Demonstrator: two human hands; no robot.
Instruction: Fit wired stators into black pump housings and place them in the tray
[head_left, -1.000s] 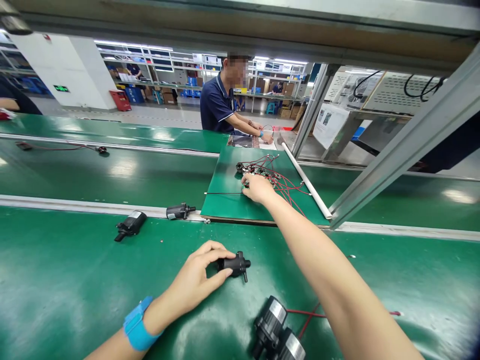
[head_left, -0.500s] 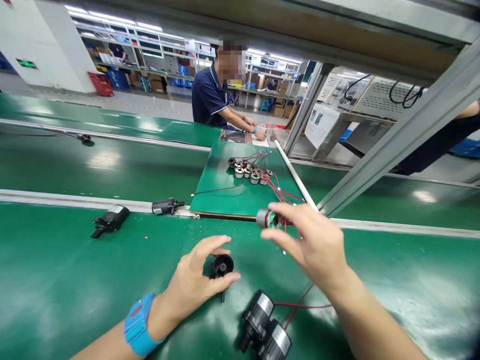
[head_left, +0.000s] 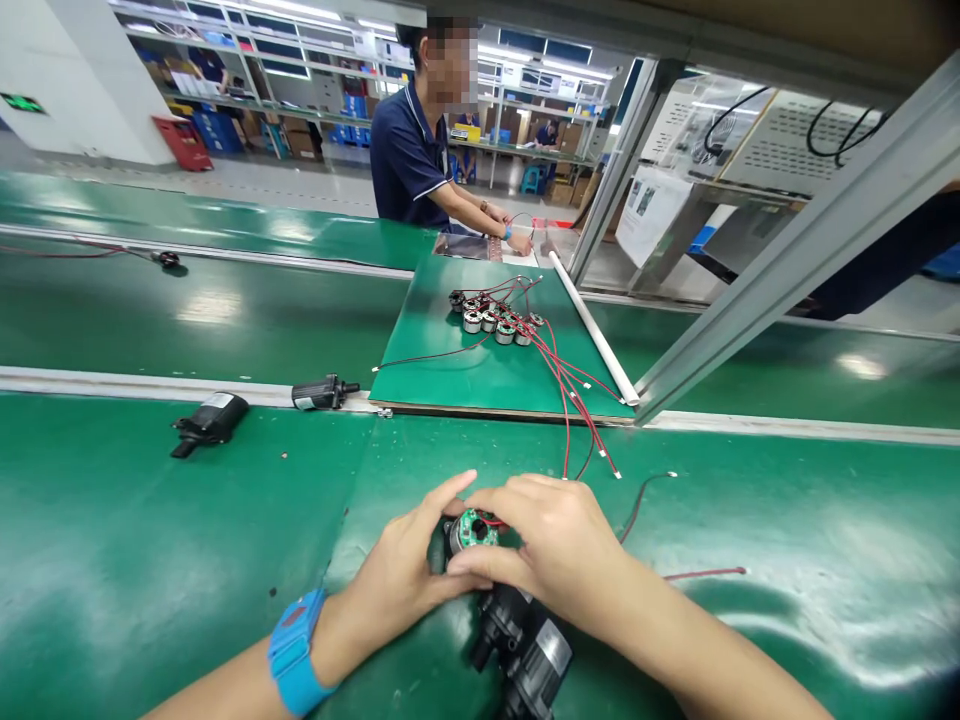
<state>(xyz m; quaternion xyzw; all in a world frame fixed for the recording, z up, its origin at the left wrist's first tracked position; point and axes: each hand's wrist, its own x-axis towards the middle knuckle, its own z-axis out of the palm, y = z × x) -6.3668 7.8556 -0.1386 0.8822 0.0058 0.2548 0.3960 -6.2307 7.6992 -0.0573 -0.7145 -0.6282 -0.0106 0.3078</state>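
My left hand (head_left: 401,570), with a blue wristband (head_left: 294,652), is closed round a small black pump housing that is mostly hidden by my fingers. My right hand (head_left: 551,545) pinches a round motor core with a green circuit board (head_left: 474,528) and holds it on top of that housing. Red and black leads (head_left: 641,498) trail from the core to the right over the green belt. Two finished black pumps with silver ends (head_left: 529,645) lie just below my hands.
A green board (head_left: 487,375) ahead carries several more motor cores (head_left: 491,322) with red wires. Two black pump bodies (head_left: 210,418) (head_left: 321,393) lie at the left by the belt rail. A person in a dark polo (head_left: 409,160) works across the line. A slanted metal frame post (head_left: 780,265) stands right.
My right hand came back from the board with a motor core and set it on the black housing in my left hand. The housing was turned opening-up. The view tilted down.
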